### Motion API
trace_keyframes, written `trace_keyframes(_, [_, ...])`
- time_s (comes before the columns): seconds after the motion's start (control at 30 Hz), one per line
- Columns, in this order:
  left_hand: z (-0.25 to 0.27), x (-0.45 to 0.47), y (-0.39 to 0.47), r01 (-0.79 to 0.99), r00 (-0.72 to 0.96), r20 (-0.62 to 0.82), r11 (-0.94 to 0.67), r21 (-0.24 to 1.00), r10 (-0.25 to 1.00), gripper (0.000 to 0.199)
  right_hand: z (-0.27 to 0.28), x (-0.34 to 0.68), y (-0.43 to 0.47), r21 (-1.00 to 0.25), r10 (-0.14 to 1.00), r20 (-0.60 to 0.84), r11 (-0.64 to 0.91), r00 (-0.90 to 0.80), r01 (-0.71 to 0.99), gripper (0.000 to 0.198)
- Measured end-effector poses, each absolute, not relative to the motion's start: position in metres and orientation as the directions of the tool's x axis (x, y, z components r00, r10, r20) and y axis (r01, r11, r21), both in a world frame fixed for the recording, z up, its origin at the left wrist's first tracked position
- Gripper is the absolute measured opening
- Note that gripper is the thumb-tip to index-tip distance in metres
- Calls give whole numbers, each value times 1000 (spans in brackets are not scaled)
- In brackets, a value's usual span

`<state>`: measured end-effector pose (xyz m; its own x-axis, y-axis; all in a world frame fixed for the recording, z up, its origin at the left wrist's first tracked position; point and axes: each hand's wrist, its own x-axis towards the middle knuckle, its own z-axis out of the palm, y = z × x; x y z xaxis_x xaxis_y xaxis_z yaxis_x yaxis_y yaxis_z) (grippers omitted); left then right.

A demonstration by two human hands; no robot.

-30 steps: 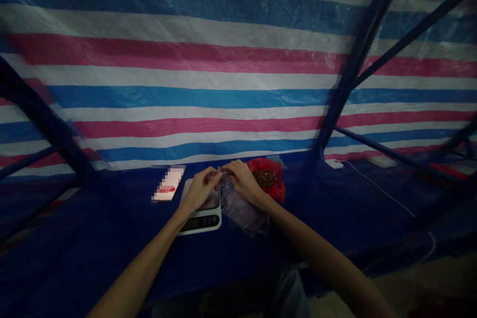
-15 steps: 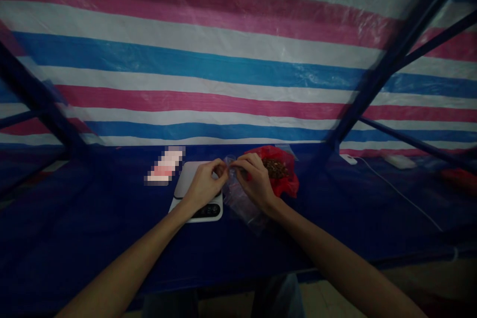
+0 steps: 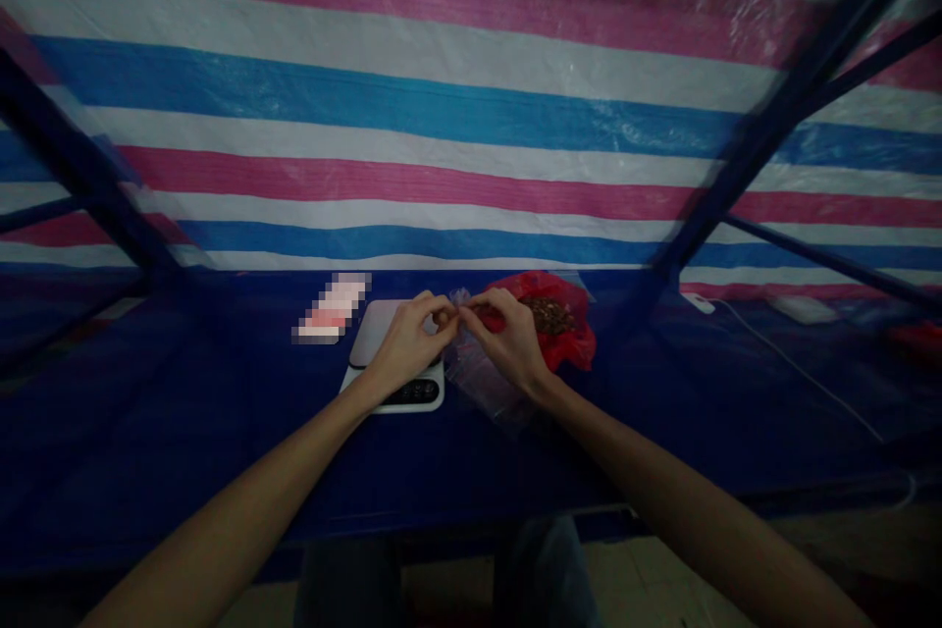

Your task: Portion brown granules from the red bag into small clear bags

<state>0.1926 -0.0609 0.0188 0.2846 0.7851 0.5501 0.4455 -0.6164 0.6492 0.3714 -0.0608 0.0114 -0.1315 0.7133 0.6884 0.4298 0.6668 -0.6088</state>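
Observation:
My left hand [image 3: 418,339] is closed in a pinch over the right side of a white digital kitchen scale [image 3: 374,329]. Facing it, my right hand [image 3: 509,329] pinches too, with its fingertips almost against the left ones. Between them shows a bit of a small clear plastic bag [image 3: 460,297], partly hidden by the fingers. More clear plastic bags [image 3: 492,388] lie flat on the table below my right hand. Behind that hand, an opened red plastic bag [image 3: 578,351] holds small brown dried pieces [image 3: 549,314], too small to name.
A blurred-out pinkish rectangular item [image 3: 333,309] lies left of the scale on the blue table [image 3: 412,471]. At the right are a white plug-like piece [image 3: 698,302] with a cable and a pale flat object [image 3: 804,310]. Blue metal posts [image 3: 706,206] and a striped sheet [image 3: 442,128] stand behind.
The whole view has tilted down slightly, so everything sits a little higher. Both hands keep their pinch on the small bag, with fingertips slightly shifted.

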Motion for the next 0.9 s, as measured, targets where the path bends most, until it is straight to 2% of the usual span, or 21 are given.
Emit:
trace_keyframes(0.1, [19, 193, -62, 432, 308, 559, -637, 639, 770, 21, 7, 369, -58, -731, 793, 587, 606, -162, 315, 16])
trace_keyframes(0.17, [20, 194, -64, 430, 320, 559, -643, 634, 765, 22, 8, 370, -57, -770, 812, 552, 583, -188, 258, 17])
trace_keyframes(0.3, [22, 197, -67, 414, 296, 561, -633, 654, 773, 19, 12, 371, -54, -800, 819, 530, 568, -218, 191, 20])
trace_keyframes(0.4, [21, 198, -68, 457, 266, 580, -631, 627, 770, 20, 10, 371, -53, -791, 820, 527, 569, -223, 223, 16])
trace_keyframes(0.5, [20, 196, -67, 567, 288, 622, -654, 502, 728, 23, 11, 371, -55, -725, 799, 539, 601, -265, 336, 10])
trace_keyframes(0.6, [22, 195, -68, 693, 257, 692, -627, 354, 675, 23, 19, 374, -59, -569, 769, 590, 612, -246, 549, 14])
trace_keyframes(0.7, [26, 199, -73, 746, 211, 763, -605, 278, 611, 25, 30, 377, -63, -418, 697, 694, 596, -182, 686, 16])
trace_keyframes(0.8, [27, 206, -81, 701, 200, 780, -643, 309, 593, 25, 34, 378, -66, -394, 648, 747, 613, -149, 685, 17])
trace_keyframes(0.9, [29, 209, -84, 625, 109, 734, -620, 474, 670, 21, 33, 379, -65, -504, 678, 721, 655, -143, 563, 19])
